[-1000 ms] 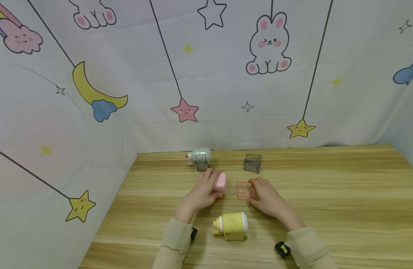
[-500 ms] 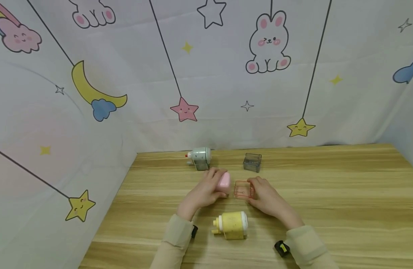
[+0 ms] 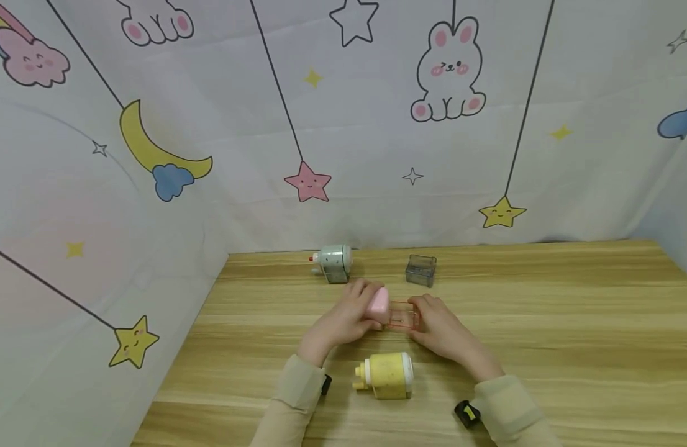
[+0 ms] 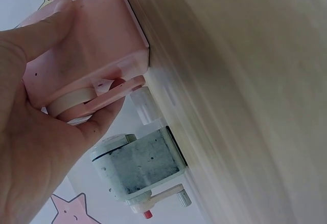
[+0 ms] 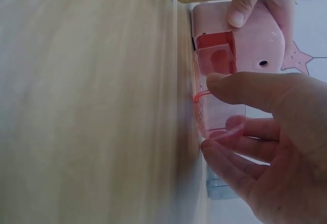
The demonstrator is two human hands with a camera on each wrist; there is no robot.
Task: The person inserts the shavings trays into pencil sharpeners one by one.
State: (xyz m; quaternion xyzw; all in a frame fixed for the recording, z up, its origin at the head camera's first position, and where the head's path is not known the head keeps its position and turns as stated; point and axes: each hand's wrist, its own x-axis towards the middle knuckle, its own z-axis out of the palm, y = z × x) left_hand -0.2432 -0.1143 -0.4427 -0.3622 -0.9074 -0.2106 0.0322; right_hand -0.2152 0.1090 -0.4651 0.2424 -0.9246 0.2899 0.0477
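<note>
Pink sharpener [image 5: 258, 44], transparent boxy drawer [image 5: 226, 110]

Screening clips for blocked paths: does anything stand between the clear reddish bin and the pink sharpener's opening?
Nothing visible does. The bin, held in the right grip, reaches the opening of the pink sharpener. The yellow sharpener sits clear of that path.

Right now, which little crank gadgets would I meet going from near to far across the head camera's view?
Yellow crank gadget → pink crank gadget, held by the left hand → grey-green crank gadget.
</note>
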